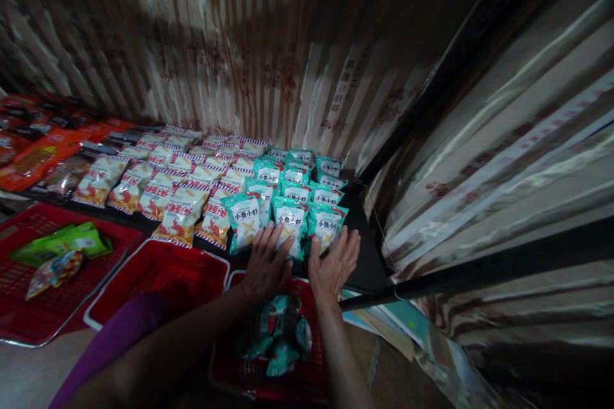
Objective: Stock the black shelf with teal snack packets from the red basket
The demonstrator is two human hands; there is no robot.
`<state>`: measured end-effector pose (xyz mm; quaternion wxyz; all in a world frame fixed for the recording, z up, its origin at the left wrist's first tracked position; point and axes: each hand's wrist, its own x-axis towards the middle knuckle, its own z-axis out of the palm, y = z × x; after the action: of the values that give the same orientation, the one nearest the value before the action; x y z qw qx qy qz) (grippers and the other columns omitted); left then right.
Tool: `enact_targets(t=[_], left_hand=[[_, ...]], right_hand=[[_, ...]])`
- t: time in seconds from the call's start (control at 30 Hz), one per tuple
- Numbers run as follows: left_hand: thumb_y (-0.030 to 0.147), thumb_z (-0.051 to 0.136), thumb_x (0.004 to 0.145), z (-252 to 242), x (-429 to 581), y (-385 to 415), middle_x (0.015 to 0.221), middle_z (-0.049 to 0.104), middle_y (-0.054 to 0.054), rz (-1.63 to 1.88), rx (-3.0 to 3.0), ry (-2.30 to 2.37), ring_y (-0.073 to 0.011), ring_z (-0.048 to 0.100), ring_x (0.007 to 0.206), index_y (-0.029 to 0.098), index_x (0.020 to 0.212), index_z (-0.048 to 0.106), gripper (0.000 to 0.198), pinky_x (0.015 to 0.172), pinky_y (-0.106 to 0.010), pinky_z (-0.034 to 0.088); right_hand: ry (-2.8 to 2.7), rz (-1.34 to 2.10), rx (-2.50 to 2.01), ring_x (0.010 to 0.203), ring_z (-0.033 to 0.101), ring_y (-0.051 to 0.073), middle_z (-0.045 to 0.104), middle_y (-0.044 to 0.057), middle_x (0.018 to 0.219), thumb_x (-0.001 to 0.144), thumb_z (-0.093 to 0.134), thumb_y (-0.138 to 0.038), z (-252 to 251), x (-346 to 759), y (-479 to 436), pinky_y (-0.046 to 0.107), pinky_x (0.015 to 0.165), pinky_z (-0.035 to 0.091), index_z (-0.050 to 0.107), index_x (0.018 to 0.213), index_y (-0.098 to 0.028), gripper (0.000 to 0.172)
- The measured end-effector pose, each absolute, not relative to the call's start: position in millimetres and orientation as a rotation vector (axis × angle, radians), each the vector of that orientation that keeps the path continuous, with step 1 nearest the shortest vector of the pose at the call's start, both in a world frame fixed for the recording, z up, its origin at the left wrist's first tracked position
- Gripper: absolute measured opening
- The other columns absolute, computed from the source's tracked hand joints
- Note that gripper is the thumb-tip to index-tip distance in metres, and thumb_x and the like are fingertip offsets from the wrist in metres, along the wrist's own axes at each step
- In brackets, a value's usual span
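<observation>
Rows of teal and white snack bags (290, 217) stand at the right end of a black shelf (367, 255). My left hand (268, 262) lies with its fingers stretched out against the lower front of the middle bag. Against the front-right snack bag (327, 223) rests my right hand (334, 262), fingers spread and thumb apart. Neither hand is wrapped around a bag. Below my hands, a red basket (314, 374) holds several more teal bags (283, 339), partly in shadow.
White snack bags with striped edges (180, 211) fill the shelf to the left, then orange packets (43, 153). Two more red baskets (192, 268) stand below; the far left one holds a green packet (67, 243). Black poles (403, 121) and striped curtain (268, 45) border the shelf.
</observation>
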<state>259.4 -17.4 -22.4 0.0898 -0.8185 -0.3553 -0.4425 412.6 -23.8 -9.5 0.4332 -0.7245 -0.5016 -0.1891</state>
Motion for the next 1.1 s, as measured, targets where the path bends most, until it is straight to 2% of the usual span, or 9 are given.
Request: enact_targets(t=[0.13,0.27,0.37,0.5,0.63,0.8,0.93,1.1], left_hand=[[0.011,0.048,0.085,-31.3,237.5,-24.9,0.148,0.031,-0.017,-1.361,-2.282,-1.176,-0.031,0.018,0.141,0.016,0.134,0.04,0.049,0.11,-0.053,0.026],[0.011,0.049,0.086,-36.6,215.7,-29.2,0.153,0.022,-0.015,-1.398,-2.193,-1.301,-0.0314,0.016,0.142,0.019,0.135,0.039,0.051,0.11,-0.054,0.027],[0.013,0.049,0.087,-38.4,204.8,-28.0,0.155,0.015,-0.016,-1.408,-2.179,-1.359,-0.032,0.014,0.142,0.018,0.135,0.039,0.049,0.109,-0.054,0.028],[0.016,0.053,0.086,-43.1,197.2,-17.9,0.156,0.007,-0.018,-1.322,-2.249,-1.309,-0.0349,0.013,0.142,0.016,0.132,0.044,0.047,0.107,-0.053,0.032],[0.009,0.056,0.082,-46.4,190.2,-5.6,0.156,0.003,-0.014,-1.29,-2.265,-1.224,-0.0341,0.017,0.141,0.019,0.126,0.051,0.046,0.105,-0.047,0.04],[0.004,0.054,0.081,-43.6,179.2,0.1,0.157,0.0,-0.012,-1.322,-2.293,-1.133,-0.0311,0.016,0.142,0.021,0.128,0.048,0.05,0.104,-0.048,0.042],[0.004,0.053,0.082,-40.9,174.9,3.6,0.157,0.003,-0.013,-1.357,-2.332,-1.063,-0.0311,0.017,0.142,0.019,0.127,0.049,0.048,0.105,-0.048,0.04],[0.009,0.06,0.078,-40.1,171.4,9.8,0.156,0.011,-0.015,-1.424,-2.413,-1.015,-0.0324,0.023,0.14,0.019,0.127,0.05,0.051,0.104,-0.05,0.042]], right_hand=[[-1.345,-0.579,-1.598,0.137,0.029,0.034,0.035,0.025,0.144,0.091,0.045,-0.033,3.9,401.9,-35.8,0.057,0.102,0.033,0.031,0.142,-0.009,0.058],[-1.567,-0.467,-1.365,0.132,0.039,0.028,0.042,0.019,0.141,0.092,0.041,-0.022,12.9,364.9,-51.7,0.052,0.101,0.04,0.032,0.141,-0.015,0.05],[-1.748,-0.232,-1.294,0.133,0.04,0.024,0.045,0.018,0.14,0.093,0.038,-0.02,8.5,329.9,-59.6,0.046,0.102,0.042,0.035,0.14,-0.015,0.047],[-1.806,-0.046,-1.338,0.136,0.035,0.023,0.041,0.018,0.143,0.094,0.034,-0.021,-6.6,305.7,-60.4,0.045,0.105,0.041,0.038,0.138,-0.013,0.045],[-1.765,-0.013,-1.384,0.135,0.036,0.023,0.04,0.017,0.144,0.095,0.03,-0.022,-17.1,307.2,-56.0,0.047,0.106,0.039,0.041,0.137,-0.014,0.045],[-1.74,-0.097,-1.369,0.133,0.039,0.023,0.043,0.017,0.142,0.093,0.033,-0.021,-15.3,310.0,-54.2,0.046,0.105,0.04,0.046,0.133,-0.014,0.042],[-1.704,-0.294,-1.401,0.137,0.03,0.026,0.042,0.016,0.143,0.091,0.035,-0.016,-11.3,315.7,-52.2,0.052,0.105,0.036,0.049,0.13,-0.016,0.042],[-1.692,-0.399,-1.578,0.141,0.016,0.031,0.03,0.016,0.15,0.09,0.036,-0.016,-17.5,325.5,-46.5,0.058,0.104,0.032,0.048,0.132,-0.017,0.043]])
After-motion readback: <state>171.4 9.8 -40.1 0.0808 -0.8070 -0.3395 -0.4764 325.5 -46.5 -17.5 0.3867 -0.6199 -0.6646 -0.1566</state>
